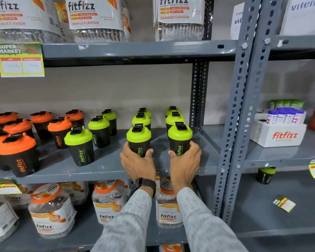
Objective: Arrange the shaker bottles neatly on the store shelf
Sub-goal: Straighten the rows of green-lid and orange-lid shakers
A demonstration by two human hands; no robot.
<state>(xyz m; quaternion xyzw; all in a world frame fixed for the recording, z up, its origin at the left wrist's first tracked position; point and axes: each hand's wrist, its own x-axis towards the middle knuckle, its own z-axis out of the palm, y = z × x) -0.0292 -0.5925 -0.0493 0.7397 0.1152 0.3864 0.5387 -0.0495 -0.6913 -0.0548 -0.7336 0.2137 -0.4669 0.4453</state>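
Both hands clamped on front green-lidded shaker bottles at centre frame: left hand [137, 161] on one bottle [139, 140], right hand [185, 160] on its neighbour [179, 139], both upright on the grey shelf [105, 168]; orange-lidded bottles [16, 153] at left.

A single head-worn view looks forward and slightly down, close to the grey shelf [105, 171].

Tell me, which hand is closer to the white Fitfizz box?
The right hand. It holds a green-lidded shaker just across the shelf post from the white box; the left hand holds another shaker farther left.
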